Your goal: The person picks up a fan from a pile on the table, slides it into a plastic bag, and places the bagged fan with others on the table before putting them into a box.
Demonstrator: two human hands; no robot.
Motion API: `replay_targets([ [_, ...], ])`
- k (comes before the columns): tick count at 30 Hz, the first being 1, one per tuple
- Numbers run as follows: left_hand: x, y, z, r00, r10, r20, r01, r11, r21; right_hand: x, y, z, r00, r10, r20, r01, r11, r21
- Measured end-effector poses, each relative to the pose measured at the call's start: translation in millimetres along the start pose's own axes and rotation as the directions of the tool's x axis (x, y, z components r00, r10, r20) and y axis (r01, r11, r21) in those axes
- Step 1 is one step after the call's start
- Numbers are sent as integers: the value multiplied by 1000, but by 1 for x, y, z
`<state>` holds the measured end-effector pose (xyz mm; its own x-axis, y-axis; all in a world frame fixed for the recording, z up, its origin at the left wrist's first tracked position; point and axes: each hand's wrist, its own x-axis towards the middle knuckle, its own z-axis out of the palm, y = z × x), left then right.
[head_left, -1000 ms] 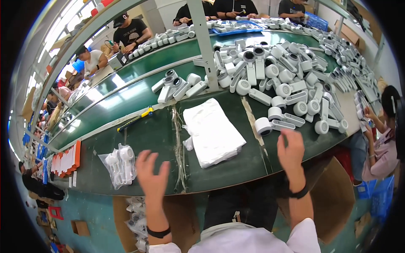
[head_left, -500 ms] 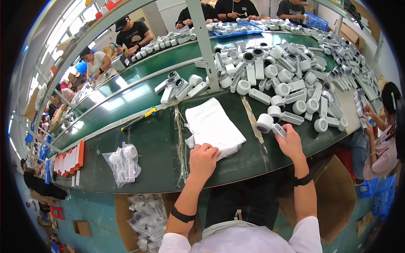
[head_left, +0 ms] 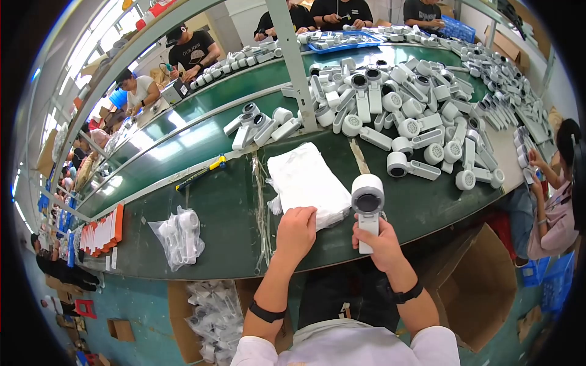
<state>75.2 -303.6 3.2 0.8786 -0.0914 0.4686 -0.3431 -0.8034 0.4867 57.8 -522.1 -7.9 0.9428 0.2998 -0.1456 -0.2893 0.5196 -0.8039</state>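
Observation:
My right hand point(head_left: 379, 243) grips a white handheld fan point(head_left: 368, 204) by its handle, with the round head up and its dark circular face showing. Beside it, a stack of white plastic bags point(head_left: 308, 180) lies on the dark green bench point(head_left: 232, 226). At the stack's near edge, my left hand point(head_left: 295, 235) has its fingers curled and pinched on a bag; the fingertips are partly hidden. Further left lies a clear bag with white fans inside point(head_left: 180, 236). A large heap of similar fans point(head_left: 403, 107) covers the bench at the far right.
A yellow-and-black tool point(head_left: 201, 172) lies near the rail, and orange-white boxes point(head_left: 101, 230) stand at left. A metal post point(head_left: 295, 67) rises from the bench. Below are a carton of bagged fans point(head_left: 210, 317) and an open carton point(head_left: 473, 287). Co-workers sit across and at right.
My right hand has brought the fan from the heap's edge leftward and nearer, turning it upright with its dark face toward me. My left hand has shifted slightly along the stack's edge.

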Motion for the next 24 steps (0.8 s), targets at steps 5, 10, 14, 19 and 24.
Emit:
replay_targets([
  [5,3,-1,1,990,-123,-71,109,978,-176,3,9,18,995,-18,-102,13,998,-54],
  [10,3,0,4,984,-178,-17,171,966,-196,8,11,30,978,-95,-188,72,990,-124],
  [14,5,-4,5,994,-95,57,101,987,-127,15,12,29,968,-113,-223,83,987,-139],
  [19,8,-2,3,979,-187,85,198,969,-150,16,11,34,978,-60,-201,48,997,-62],
  [24,12,-2,2,994,-106,6,106,994,-37,26,17,53,1000,13,0,-13,1000,-22],
])
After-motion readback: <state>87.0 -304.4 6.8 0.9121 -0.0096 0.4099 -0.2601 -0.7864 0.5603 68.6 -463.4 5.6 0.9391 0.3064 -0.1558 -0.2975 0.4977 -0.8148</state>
